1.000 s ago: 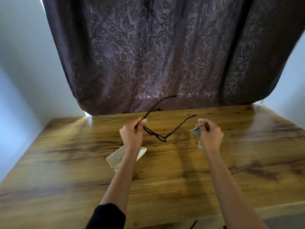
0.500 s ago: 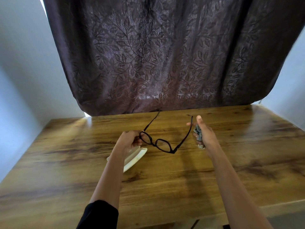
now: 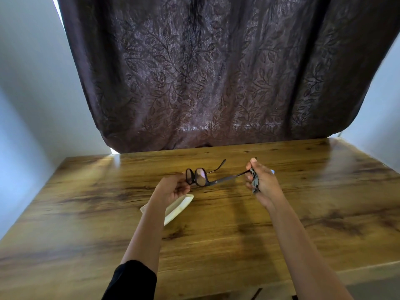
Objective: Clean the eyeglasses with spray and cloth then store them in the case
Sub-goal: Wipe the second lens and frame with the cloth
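Note:
Black-framed eyeglasses (image 3: 200, 177) hang above the wooden table (image 3: 216, 230), temples unfolded. My left hand (image 3: 173, 189) pinches the rim of the left lens. My right hand (image 3: 260, 182) pinches the tip of one temple between thumb and forefinger, and also keeps a crumpled grey cloth (image 3: 255, 183) in its palm. The other temple points away toward the curtain. A cream, translucent glasses case (image 3: 177, 207) lies on the table just under my left wrist, partly hidden by it. A bit of a pale bottle (image 3: 272, 171) peeks out behind my right hand.
A dark leaf-patterned curtain (image 3: 205, 72) hangs behind the table's far edge. Pale walls stand close on the left and right. The table's near edge runs along the bottom right.
The glasses turned so the lenses now face me and moved slightly forward. My right hand shifted from beside the temple to pinching its tip. My left hand stayed on the frame.

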